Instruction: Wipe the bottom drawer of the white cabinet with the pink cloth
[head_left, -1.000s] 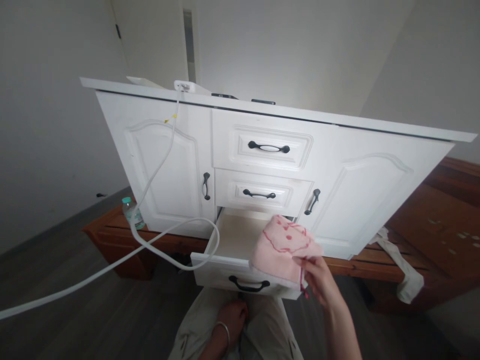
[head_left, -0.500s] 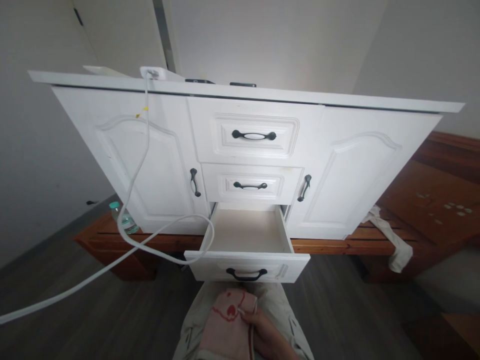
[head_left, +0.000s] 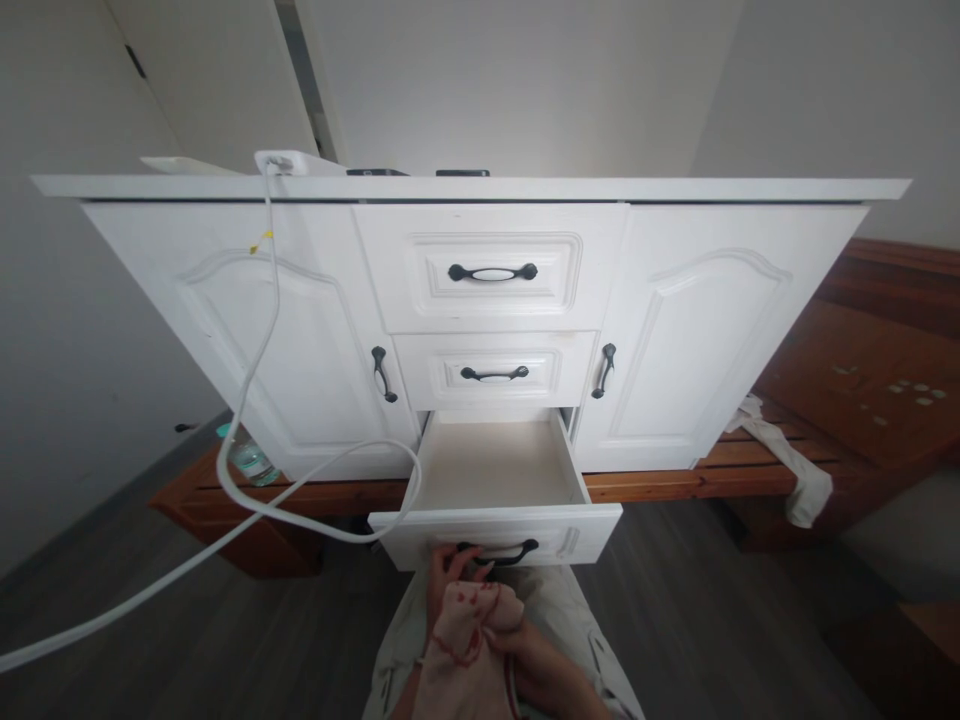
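A pink cloth [head_left: 469, 640] with red trim and red markings hangs bunched above my lap. My right hand [head_left: 529, 655] is closed on its right side, the thumb lying over the fabric. Behind the cloth's upper left edge my left hand [head_left: 444, 578] shows, its fingers apart and raised at the left end of the black handle [head_left: 506, 553]. I cannot tell whether those fingers touch the handle or the cloth. That handle belongs to the pulled-out bottom drawer [head_left: 577, 540], whose pale floor shows nothing lying on it.
The white cabinet [head_left: 675, 300] has shut doors and two shut upper drawers. A white cable [head_left: 259, 365] loops down across its left door and over the drawer's left corner. A water bottle [head_left: 251, 460] and a white fabric piece [head_left: 787, 465] are on the wooden bench [head_left: 645, 488].
My left hand has come up into view beside the drawer handle. The cloth's top has become folded and bunched, while my right hand still holds it. The view has shifted slightly.
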